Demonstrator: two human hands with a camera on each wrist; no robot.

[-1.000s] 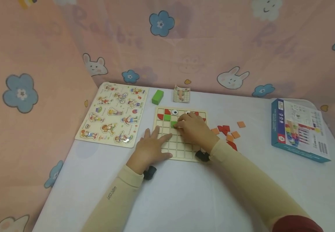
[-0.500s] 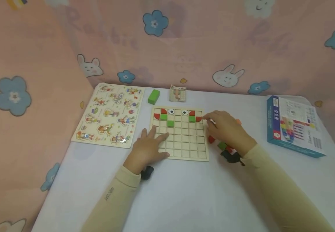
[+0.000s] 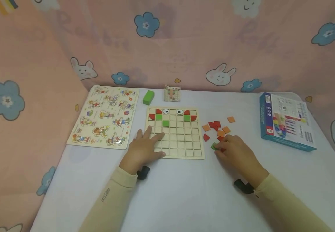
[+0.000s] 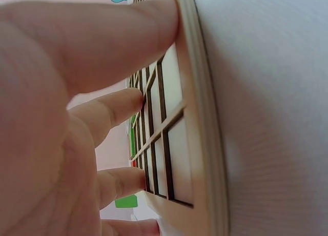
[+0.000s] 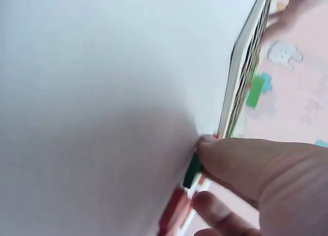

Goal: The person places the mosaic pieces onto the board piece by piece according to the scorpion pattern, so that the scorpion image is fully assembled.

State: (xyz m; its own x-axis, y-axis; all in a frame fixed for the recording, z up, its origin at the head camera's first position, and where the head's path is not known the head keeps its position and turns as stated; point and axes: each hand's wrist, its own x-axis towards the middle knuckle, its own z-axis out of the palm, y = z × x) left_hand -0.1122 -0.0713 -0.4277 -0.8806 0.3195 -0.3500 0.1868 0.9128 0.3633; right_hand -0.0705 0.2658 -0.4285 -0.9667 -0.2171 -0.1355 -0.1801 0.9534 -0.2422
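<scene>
Left hand (image 3: 139, 149): spread on pale wooden grid board (image 3: 189, 145). Right hand (image 3: 241, 155): pinching green square tile (image 3: 214, 146). Seated: red, green, eye-printed tiles (image 3: 159, 117). Unplaced: orange and red tiles (image 3: 226, 130).

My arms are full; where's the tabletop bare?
Bare: the white tabletop between both beige sleeves, and between the teal-sided rectangular box and right sleeve. Crowded: right of the square wooden grid board, where the right hand touches a green tile among red and orange tiles.

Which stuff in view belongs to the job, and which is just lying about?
In use, likely:
grid board
green tile at right hand
loose red tiles
loose orange tiles
picture card, probably

Apparently lying about:
puzzle board
blue box
green block
</scene>
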